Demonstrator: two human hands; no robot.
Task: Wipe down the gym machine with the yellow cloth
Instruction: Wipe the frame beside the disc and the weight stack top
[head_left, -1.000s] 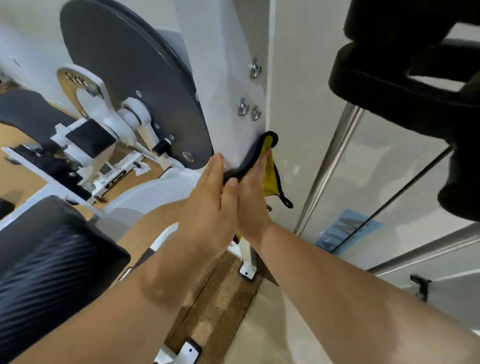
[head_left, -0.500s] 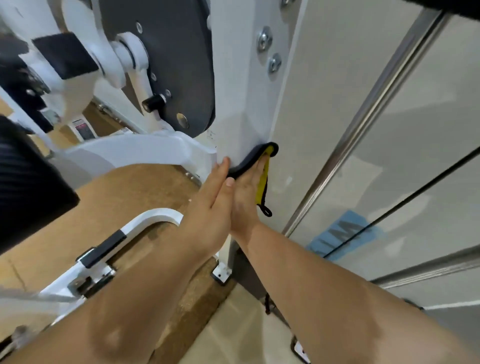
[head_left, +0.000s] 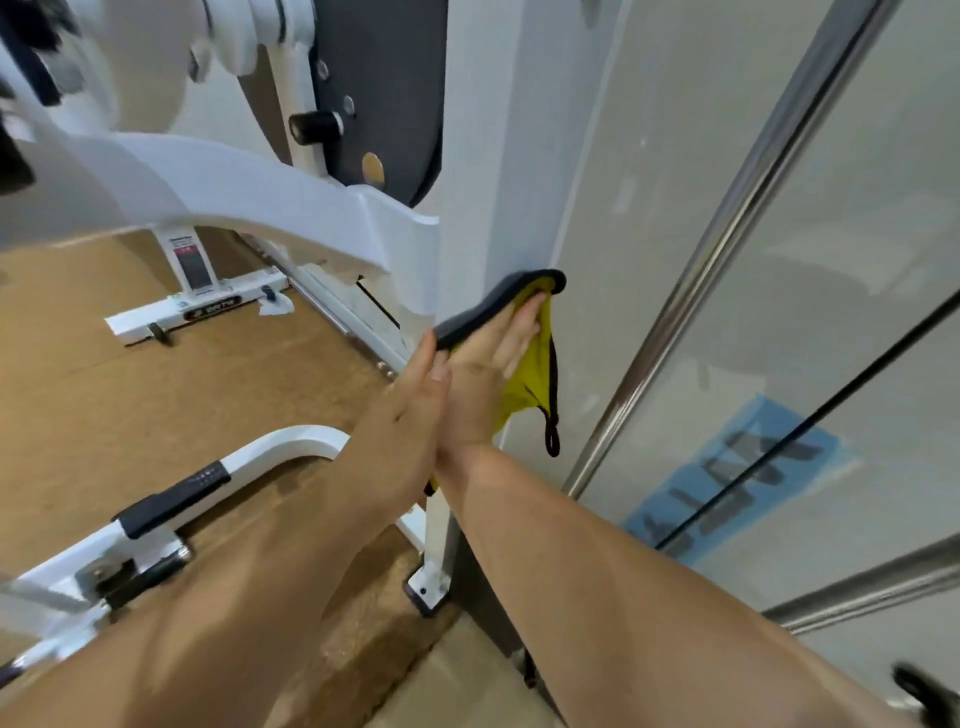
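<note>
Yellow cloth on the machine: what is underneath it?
The yellow cloth lies against the machine's white upright post, pressed there by the flat right hand and left hand. The patch of post it covers cannot be seen.

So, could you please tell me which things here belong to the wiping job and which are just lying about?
In the job: yellow cloth; right hand, pressing it flat; left hand, alongside; white machine post under the cloth.
Just about: chrome rail; blue marking; black knob; black-sleeved white bar.
</note>
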